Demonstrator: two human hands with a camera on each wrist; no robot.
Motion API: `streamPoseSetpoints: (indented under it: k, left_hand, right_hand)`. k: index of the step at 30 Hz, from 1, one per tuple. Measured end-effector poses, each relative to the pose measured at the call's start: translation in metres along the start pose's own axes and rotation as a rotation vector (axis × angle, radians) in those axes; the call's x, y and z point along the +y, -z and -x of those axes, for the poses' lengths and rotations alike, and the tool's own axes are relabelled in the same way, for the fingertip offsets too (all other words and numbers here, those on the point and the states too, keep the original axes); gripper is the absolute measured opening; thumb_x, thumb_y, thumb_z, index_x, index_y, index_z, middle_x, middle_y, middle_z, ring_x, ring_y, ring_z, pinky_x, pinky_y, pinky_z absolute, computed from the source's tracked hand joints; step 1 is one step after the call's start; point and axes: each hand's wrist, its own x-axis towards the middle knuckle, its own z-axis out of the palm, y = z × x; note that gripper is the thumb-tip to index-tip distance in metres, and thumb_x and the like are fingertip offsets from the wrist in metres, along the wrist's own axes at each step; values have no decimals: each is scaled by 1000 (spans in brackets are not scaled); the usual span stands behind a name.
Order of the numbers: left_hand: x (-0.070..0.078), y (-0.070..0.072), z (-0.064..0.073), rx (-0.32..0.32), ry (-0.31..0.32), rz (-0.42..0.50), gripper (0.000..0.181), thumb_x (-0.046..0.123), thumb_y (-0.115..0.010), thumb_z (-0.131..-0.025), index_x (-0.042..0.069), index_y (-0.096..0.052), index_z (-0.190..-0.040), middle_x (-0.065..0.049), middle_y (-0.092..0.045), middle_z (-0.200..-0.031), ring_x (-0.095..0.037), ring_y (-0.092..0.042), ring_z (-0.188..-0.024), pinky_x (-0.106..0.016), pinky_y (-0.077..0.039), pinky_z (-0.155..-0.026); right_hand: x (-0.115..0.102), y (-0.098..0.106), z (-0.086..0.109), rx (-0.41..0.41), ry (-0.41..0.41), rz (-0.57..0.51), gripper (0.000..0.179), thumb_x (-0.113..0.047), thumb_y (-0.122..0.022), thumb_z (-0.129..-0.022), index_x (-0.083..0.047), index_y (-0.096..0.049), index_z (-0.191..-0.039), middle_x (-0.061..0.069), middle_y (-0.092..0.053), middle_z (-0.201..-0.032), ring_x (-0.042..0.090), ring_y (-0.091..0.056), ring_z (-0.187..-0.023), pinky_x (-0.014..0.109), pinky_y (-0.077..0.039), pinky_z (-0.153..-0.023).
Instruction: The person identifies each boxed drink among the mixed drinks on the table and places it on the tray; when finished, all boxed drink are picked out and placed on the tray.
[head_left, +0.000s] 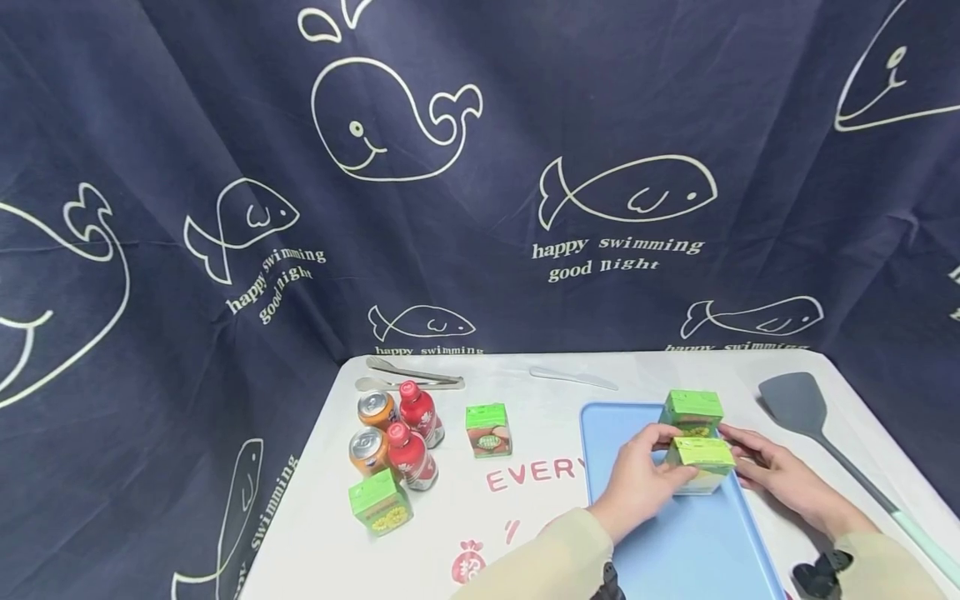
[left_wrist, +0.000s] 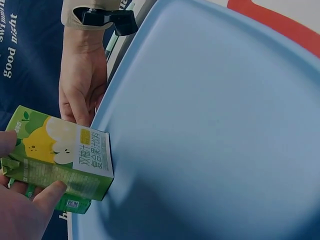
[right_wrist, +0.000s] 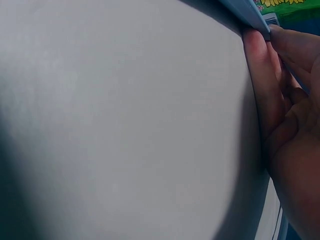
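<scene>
On the far part of the blue tray (head_left: pixel 649 546), my left hand (head_left: pixel 637 483) grips a light green juice carton (head_left: pixel 702 460). In the left wrist view the fingers lie along this carton (left_wrist: pixel 55 150), which shows yellow fruit and white lettering. Directly behind it stands a darker green carton (head_left: pixel 692 410), partly hidden. My right hand (head_left: pixel 787 483) is beside the cartons at the tray's right edge. The right wrist view shows the thumb and a finger (right_wrist: pixel 260 65) pinching the tray rim (right_wrist: pixel 257 20).
Left on the white table are two orange cans (head_left: pixel 369 450), two red bottles (head_left: pixel 411 458) and a green carton (head_left: pixel 381 502). Another green carton (head_left: pixel 488 431) stands nearer the tray. Tongs (head_left: pixel 412 377) and a knife (head_left: pixel 573 378) lie at the back, a spatula (head_left: pixel 798 404) at right.
</scene>
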Motion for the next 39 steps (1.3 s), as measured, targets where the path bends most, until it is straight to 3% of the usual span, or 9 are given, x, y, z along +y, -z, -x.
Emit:
streamPoseSetpoints:
  k: [3,11,13,21,25,28,31,35,39]
  left_hand:
    - [0,4,2,-21,-1,30,47,7,-85,-88,15,-65,-130,10,-65,-124,-2,-59,-116,-18,-55,-91]
    - [-6,26,13,-63,-24,109,49,6,-81,-91,10,-63,-136,6,-65,-131,-10,-60,-124,-26,-54,-100]
    - [-7,35,17,-68,-36,115,48,6,-81,-92,11,-63,-136,5,-65,-132,-12,-60,-124,-27,-54,-101]
    - [-6,82,31,-80,-53,135,46,10,-80,-93,15,-63,-136,1,-66,-133,-14,-62,-124,-32,-54,-103]
    - [-8,105,38,-61,-54,166,47,9,-81,-92,11,-64,-135,-6,-67,-133,-19,-63,-124,-39,-54,-103]
    - [-12,120,43,-43,-45,197,47,7,-80,-91,9,-64,-135,-10,-67,-131,-24,-63,-123,-46,-54,-103]
    - [-16,135,48,-25,-43,207,45,5,-79,-92,9,-64,-134,-14,-67,-130,-29,-64,-122,-49,-55,-101]
    - [-18,159,55,5,-28,172,45,8,-80,-92,11,-64,-134,-13,-67,-131,-28,-63,-122,-49,-55,-102]
    - [-18,185,64,41,2,149,49,9,-81,-91,7,-63,-136,-13,-67,-132,-30,-62,-124,-52,-53,-104]
  right_hand:
    - [1,0,1,-2,3,-4,62,-4,-58,-105,10,-28,-158,22,-39,-152,-18,-49,-107,26,-60,-84]
    - [6,1,2,6,28,-38,61,-4,-58,-105,11,-28,-157,-25,-46,-134,-16,-51,-108,26,-60,-83]
    - [6,1,2,11,27,-37,61,-4,-58,-105,11,-29,-157,-26,-46,-134,-17,-50,-108,25,-60,-83]
    - [3,2,2,-3,3,-26,63,-5,-58,-105,11,-27,-158,1,-47,-147,-19,-49,-108,26,-60,-84]
    - [4,2,2,-6,3,-37,62,-5,-58,-105,10,-28,-158,-12,-48,-141,-17,-50,-108,27,-60,-85]
    - [5,2,1,-5,14,-46,62,-5,-58,-105,10,-28,-158,-32,-43,-129,-17,-51,-108,26,-60,-84]
    - [8,2,0,-6,33,-51,62,-5,-58,-106,9,-28,-158,-37,-43,-127,-17,-51,-109,25,-60,-84]
    - [9,2,-1,-8,44,-59,62,-4,-58,-106,10,-27,-158,-39,-43,-127,-17,-51,-109,24,-60,-83]
    - [7,1,-1,-7,34,-46,62,-4,-58,-106,11,-27,-158,-24,-47,-137,-17,-51,-109,25,-60,-83]
